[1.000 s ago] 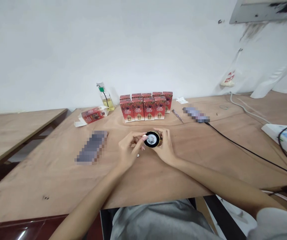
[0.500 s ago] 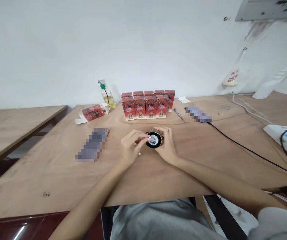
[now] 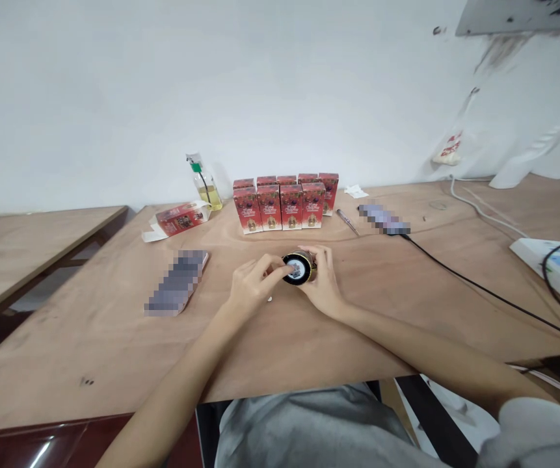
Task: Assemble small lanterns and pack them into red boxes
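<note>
My right hand [image 3: 327,286] is wrapped round a small round ornament with a gold edge, its black base [image 3: 296,269] tipped toward me. In the middle of that base sits a white disc with a darker recess. My left hand [image 3: 255,279] comes in from the left, thumb and forefinger closed together against the disc. Whatever may lie between those fingertips is too small to make out. A tiny whitish round piece [image 3: 269,299] lies on the wooden table [image 3: 280,351] just below my left hand.
Red printed boxes [image 3: 282,208] stand in rows at the back. An opened red box [image 3: 182,220], a pump bottle [image 3: 207,188] and a phone [image 3: 177,283] are to the left. On the right are a screwdriver [image 3: 348,222], a cabled phone [image 3: 384,219] and a white power strip [image 3: 553,270].
My left fingertips have moved further onto the white disc; a small shiny bit seen at them before is now hidden. The right hand keeps its hold, and the view has shifted slightly.
</note>
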Tool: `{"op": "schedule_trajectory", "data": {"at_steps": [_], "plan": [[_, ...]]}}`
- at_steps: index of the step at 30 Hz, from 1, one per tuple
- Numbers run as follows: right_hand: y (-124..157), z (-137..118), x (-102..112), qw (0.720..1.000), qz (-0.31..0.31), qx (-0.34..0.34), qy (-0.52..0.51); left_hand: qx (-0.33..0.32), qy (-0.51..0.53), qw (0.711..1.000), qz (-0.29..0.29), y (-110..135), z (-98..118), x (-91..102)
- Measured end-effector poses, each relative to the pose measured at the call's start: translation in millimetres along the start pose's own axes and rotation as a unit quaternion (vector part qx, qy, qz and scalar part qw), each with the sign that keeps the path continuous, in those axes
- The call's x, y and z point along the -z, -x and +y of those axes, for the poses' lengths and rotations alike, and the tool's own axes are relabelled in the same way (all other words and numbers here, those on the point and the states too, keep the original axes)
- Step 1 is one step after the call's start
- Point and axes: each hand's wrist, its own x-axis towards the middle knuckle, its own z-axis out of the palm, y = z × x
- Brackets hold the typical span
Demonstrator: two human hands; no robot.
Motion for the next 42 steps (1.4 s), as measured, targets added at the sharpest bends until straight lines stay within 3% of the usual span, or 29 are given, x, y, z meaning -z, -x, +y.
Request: {"op": "schedule_trajectory", "data": {"at_steps": [4, 8, 15, 18, 22, 25, 42], "plan": [[-0.2, 1.4, 0.1, 1.0, -0.011, -0.009, 0.002, 0.017, -0.008, 0.999, -0.037, -1.6, -0.6, 1.7], [-0.8, 3.4, 1.3, 0.999, -0.029, -0.012, 0.007, 0.051, 0.035, 0.998, -0.017, -1.7, -1.3, -0.7], [-7.4, 8.3, 5.1, 0.999, -0.035, -0.011, 0.011, 0.197, 0.16, 0.967, -0.029, -7.6, -10.6, 7.3], [-12.7, 12.4, 8.0, 0.999, -0.03, -0.02, 0.02, 0.248, 0.245, 0.924, -0.158, -7.3, -23.1, 11.7], [-17.0, 16.7, 10.3, 0.998, -0.027, -0.055, 0.009, 0.265, 0.324, 0.816, -0.397, -0.5, -40.1, 8.4], [-17.2, 16.8, 10.6, 0.998, -0.032, -0.059, 0.003, 0.254, 0.333, 0.775, -0.472, 4.2, -44.5, 2.9], [-16.2, 17.8, 10.2, 0.998, -0.049, -0.021, 0.021, 0.239, 0.296, 0.789, -0.482, 3.3, -36.1, -1.6]]}}
